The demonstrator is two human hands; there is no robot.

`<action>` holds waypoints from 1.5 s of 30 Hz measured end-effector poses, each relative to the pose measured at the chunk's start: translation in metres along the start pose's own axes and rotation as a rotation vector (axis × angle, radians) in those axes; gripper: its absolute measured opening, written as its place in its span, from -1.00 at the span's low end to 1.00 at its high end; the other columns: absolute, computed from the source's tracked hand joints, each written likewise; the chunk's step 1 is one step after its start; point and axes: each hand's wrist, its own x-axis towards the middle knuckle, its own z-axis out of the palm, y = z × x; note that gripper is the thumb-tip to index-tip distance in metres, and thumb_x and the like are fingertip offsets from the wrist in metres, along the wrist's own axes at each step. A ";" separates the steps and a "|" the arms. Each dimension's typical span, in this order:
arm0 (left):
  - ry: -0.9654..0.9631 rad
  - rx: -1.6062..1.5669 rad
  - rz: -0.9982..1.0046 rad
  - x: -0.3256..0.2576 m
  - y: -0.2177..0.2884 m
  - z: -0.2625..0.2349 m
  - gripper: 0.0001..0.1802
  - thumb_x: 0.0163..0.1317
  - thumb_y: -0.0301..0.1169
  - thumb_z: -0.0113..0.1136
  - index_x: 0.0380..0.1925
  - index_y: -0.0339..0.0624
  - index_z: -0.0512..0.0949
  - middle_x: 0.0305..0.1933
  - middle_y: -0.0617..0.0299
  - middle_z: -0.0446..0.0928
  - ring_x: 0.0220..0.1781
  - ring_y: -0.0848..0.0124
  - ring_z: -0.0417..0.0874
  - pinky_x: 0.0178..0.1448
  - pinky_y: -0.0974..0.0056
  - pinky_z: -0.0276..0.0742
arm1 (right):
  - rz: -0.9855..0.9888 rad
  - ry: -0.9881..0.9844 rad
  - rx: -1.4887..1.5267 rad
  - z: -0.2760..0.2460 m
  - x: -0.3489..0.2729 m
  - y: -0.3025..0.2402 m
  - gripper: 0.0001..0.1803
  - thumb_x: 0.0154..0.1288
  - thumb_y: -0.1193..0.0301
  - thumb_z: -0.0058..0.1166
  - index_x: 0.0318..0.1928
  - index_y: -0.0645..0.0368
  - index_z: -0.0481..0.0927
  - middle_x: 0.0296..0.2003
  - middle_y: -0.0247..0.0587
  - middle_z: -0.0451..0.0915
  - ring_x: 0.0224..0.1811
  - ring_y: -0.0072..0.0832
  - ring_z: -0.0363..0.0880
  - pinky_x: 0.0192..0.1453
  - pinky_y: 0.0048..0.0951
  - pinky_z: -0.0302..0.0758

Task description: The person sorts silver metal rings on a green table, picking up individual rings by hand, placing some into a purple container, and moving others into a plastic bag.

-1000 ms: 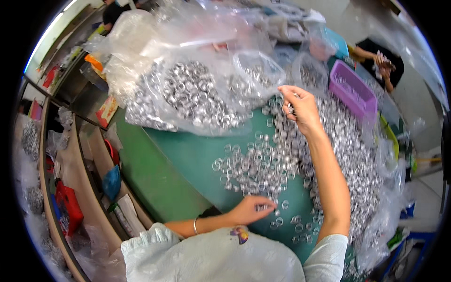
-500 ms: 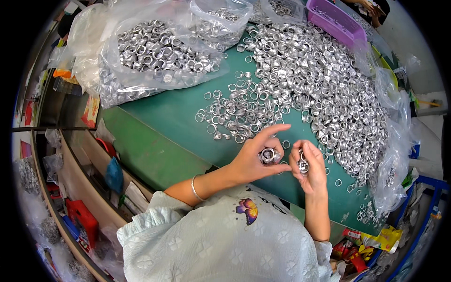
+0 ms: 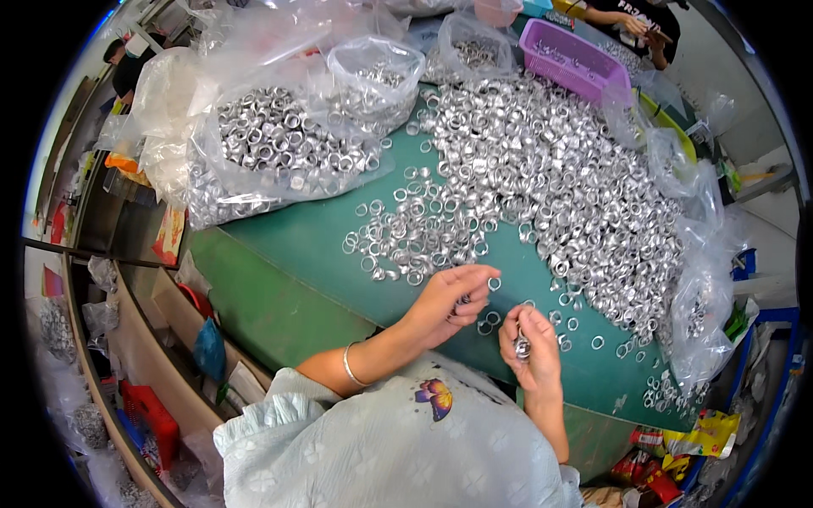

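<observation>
My left hand (image 3: 445, 306) is closed around silver-coloured metal rings, partly hidden by the curled fingers. At its thumb and index fingertips is a single ring (image 3: 494, 284). To its right my right hand (image 3: 538, 351) is closed too, with several metal rings (image 3: 522, 345) showing in the palm and one more at its fingertips. The two hands are apart, above the near part of the green table (image 3: 313, 245). Beyond them lies a small spread of loose rings (image 3: 423, 224), joined at its right to a large heap of rings (image 3: 550, 161).
Clear plastic bags full of rings (image 3: 279, 135) stand at the far left. A purple basket (image 3: 576, 63) sits behind the heap, and plastic sheeting (image 3: 699, 279) lines the right edge. Shelving (image 3: 135, 330) is at my left. Another person's hand (image 3: 631, 24) shows at the far right.
My left hand has gone from spread thumb and index finger to a pinch with a ring at the tips. The view has shifted, so everything sits slightly lower.
</observation>
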 end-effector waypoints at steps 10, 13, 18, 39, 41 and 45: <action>0.241 -0.460 -0.005 0.028 0.019 -0.002 -0.64 0.31 -0.31 -0.21 -0.01 -0.33 0.33 -0.30 0.11 0.38 -0.33 0.39 0.41 -0.35 0.40 0.43 | -0.009 0.053 0.065 -0.019 0.007 -0.009 -0.83 0.32 0.40 -0.15 -0.27 0.26 0.42 -0.59 -0.31 0.34 -0.72 -0.62 0.22 -0.79 -0.66 0.06; 0.272 -0.461 -0.018 0.040 0.024 -0.013 -0.63 0.31 -0.36 -0.29 0.02 -0.37 0.31 -0.29 0.07 0.37 -0.27 0.33 0.43 -0.16 0.30 0.47 | -0.013 0.065 0.085 -0.025 0.009 -0.011 -0.84 0.30 0.41 -0.14 -0.28 0.26 0.43 -0.58 -0.31 0.35 -0.71 -0.61 0.24 -0.80 -0.66 0.07; 0.234 -0.347 -0.005 0.068 0.056 -0.021 -0.66 0.29 -0.40 -0.25 -0.02 -0.37 0.32 -0.30 0.11 0.38 -0.32 0.38 0.43 -0.24 0.34 0.45 | -0.022 0.101 0.091 -0.033 0.014 -0.013 -0.85 0.30 0.42 -0.13 -0.28 0.25 0.43 -0.59 -0.31 0.35 -0.71 -0.60 0.25 -0.80 -0.65 0.07; 0.276 0.128 0.732 0.265 0.236 0.051 -0.48 0.26 -0.40 -0.24 0.22 -0.32 0.06 0.28 -0.09 0.06 0.30 0.06 0.13 0.36 0.00 -0.04 | -0.026 0.184 0.204 -0.054 0.045 -0.030 -0.83 0.29 0.35 -0.09 -0.30 0.22 0.43 -0.58 -0.30 0.36 -0.71 -0.55 0.27 -0.76 -0.61 0.12; 0.182 0.207 0.738 0.244 0.205 0.056 -0.53 0.23 -0.44 -0.15 0.14 -0.38 0.20 0.24 -0.09 0.13 0.26 0.09 0.20 0.33 0.08 0.11 | -0.058 0.231 0.394 -0.058 0.049 -0.032 -0.76 0.32 0.23 -0.13 -0.27 0.15 0.41 -0.56 -0.30 0.34 -0.60 -0.57 0.26 -0.68 -0.66 0.25; -0.037 0.526 0.492 0.134 0.124 0.066 -0.69 0.18 -0.50 -0.06 -0.08 -0.44 0.39 -0.07 0.06 0.44 0.00 0.30 0.47 0.05 0.24 0.40 | -0.067 0.044 0.617 -0.045 0.043 -0.041 -0.57 0.35 0.09 -0.27 -0.22 0.22 0.45 -0.45 -0.24 0.33 -0.44 -0.48 0.27 -0.58 -0.58 0.22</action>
